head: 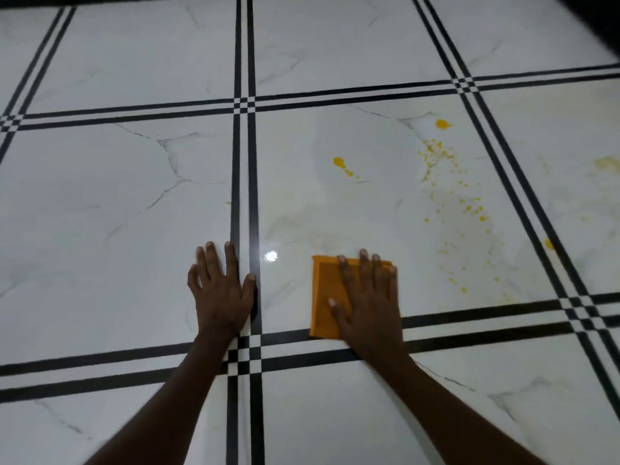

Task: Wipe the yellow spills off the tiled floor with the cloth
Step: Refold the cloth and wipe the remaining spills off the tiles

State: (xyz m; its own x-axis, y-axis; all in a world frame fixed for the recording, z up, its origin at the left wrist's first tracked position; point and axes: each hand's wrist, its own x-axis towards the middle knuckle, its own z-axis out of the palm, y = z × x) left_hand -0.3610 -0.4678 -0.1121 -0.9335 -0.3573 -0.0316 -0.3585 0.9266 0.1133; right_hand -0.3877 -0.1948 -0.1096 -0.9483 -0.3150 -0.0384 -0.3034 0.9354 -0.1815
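Step in hand: wiping, mid-job by the look of it. Right hand [367,297] lies flat on the orange cloth [323,297], fingers straight, palm pressing it to the tiled floor [117,213]. Not curled round it, so no real grip, just downward pressure. Left hand [221,290] is flat on the floor with fingers spread, holding nothing; reads as a brace, sitting on the black double stripe [244,196] left of centre.

Cloth is lower centre-right of the frame, near corner of the marble tile, its near edge touching the horizontal black stripe. Folded to a rectangle; long axis runs near-to-far, roughly up the frame, short edge facing the spills.

Spills not yet cleared: one blob [339,161] centre-right with a short drip trail, another blob [442,124] further up and right, a band of fine yellow speckles [469,209] running down the right side of the same tile, a drop [549,244] on the right-hand stripe, and a faint smear [607,162] at the far right edge. Pale haze around the centre of the tile, possibly thinned residue; can't tell.

Next move, as a judgement: push the cloth up and to the right, pressure kept on, through the speckle band first since it's nearest, then the two blobs. Speckles are scattered, so overlapping passes are likely needed.
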